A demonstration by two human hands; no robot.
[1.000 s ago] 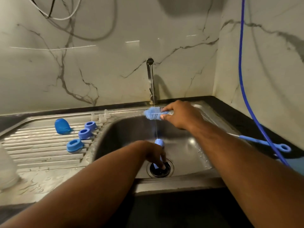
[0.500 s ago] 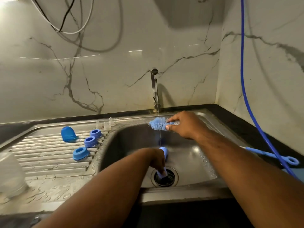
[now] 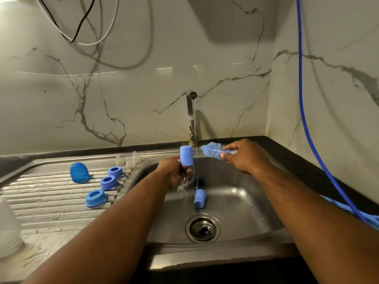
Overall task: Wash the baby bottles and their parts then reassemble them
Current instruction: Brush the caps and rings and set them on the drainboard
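One view only, head-worn, wide-angle: looks forward and down from close above the sink (image 3: 235,203), facing the marble back wall (image 3: 143,103).

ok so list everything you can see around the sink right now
baby bottle: 1, clear with blue cap, over the basin by the water stream
loose cap: 1, blue, lying in the basin
dome cover: 1, blue, on the drainboard
collar rings: 3, blue, on the drainboard
nipples: 3, clear, at the back of the drainboard
bottle brush: 1, blue, above the basin
tap: 1, steel, thin stream running
sink: 1, steel, strainer in its floor
container: 1, clear, blurred, left edge
hose: 1, blue, right wall
cables: black and white, top left
left hand: grips the bottle
right hand: holds the brush
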